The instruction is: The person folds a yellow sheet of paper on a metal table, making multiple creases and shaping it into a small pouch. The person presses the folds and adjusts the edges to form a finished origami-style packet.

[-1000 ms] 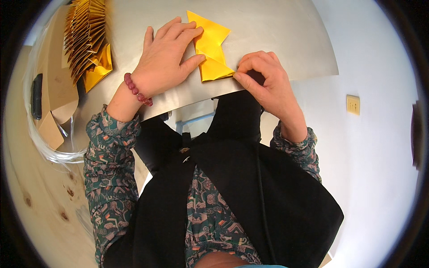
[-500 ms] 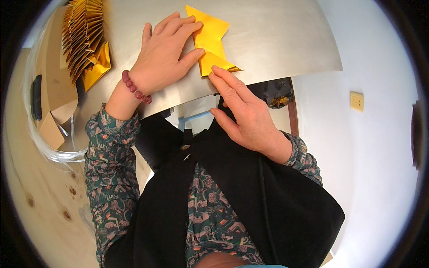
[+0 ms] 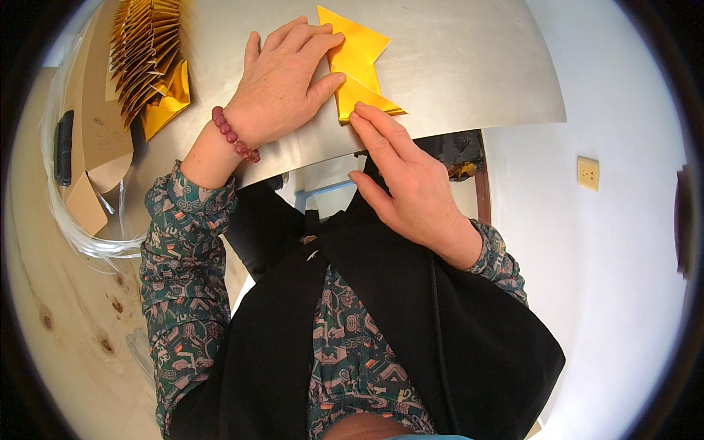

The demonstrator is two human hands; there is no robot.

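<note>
A shiny gold paper [image 3: 361, 53], folded into pointed flaps, lies on the metal tabletop. My left hand [image 3: 282, 86], with a dark red bead bracelet at the wrist, rests flat along the paper's left edge, fingers spread and thumb on the lower flap. At the paper's near edge, the stretched fingertips of my right hand [image 3: 407, 176] press on the folded lower flap; its thumb stands apart. To the left, a row of pleated gold paper pieces [image 3: 147, 55] stands close together, with a smoother folded gold piece [image 3: 167, 106] at its near end.
The metal tabletop [image 3: 469, 66] has a curved-looking near edge in front of my body. An open cardboard box [image 3: 95, 147] and a loop of clear plastic strip [image 3: 110, 248] are at the left. Below the table sits a black bag [image 3: 456, 150]. A wall socket [image 3: 587, 173] is at the right.
The whole view has shifted a little, so everything sits slightly farther right. Against the gold paper, both hands have kept nearly the same places.
</note>
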